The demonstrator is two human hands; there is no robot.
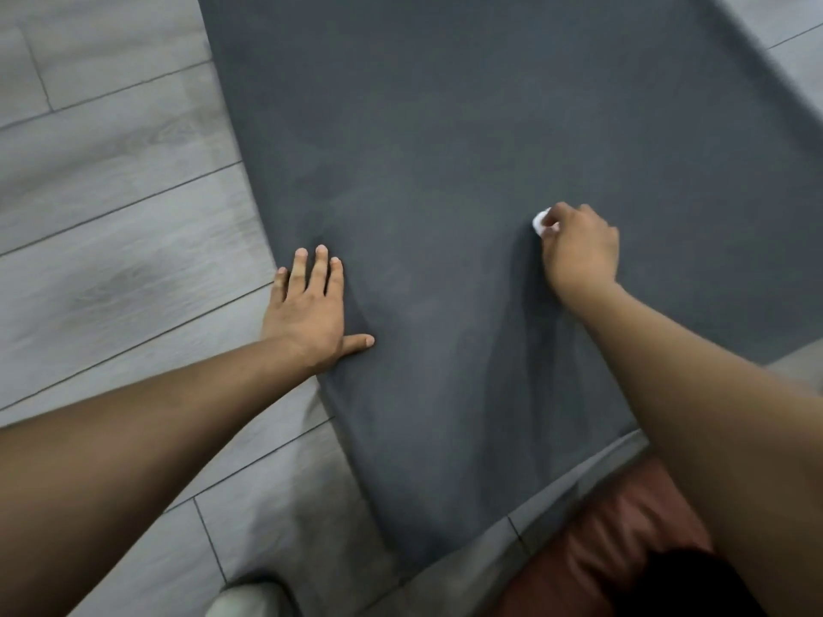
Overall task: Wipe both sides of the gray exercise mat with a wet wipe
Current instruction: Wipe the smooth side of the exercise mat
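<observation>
Gray foam is pretty much the whole shot: the mat is spread flat on the wood-look floor, its near end close to the person's knees. Right hand is curled round a small white wad, the wet wipe, pressing it down on the mat toward its right side. Left hand lies flat with fingers spread, right at the mat's left edge, little finger hanging over onto the floor, so it's gripping nothing, just pinning the thing down. My guess is this mat is light, soft and floppy, with a grippy surface, so it'll drag and bunch under a damp wipe unless it's held, and there are faint ripples near the wiping hand already. For the flip to do the other side, I'd grab that near end or a corner and fold it over rather than lift from the middle.
</observation>
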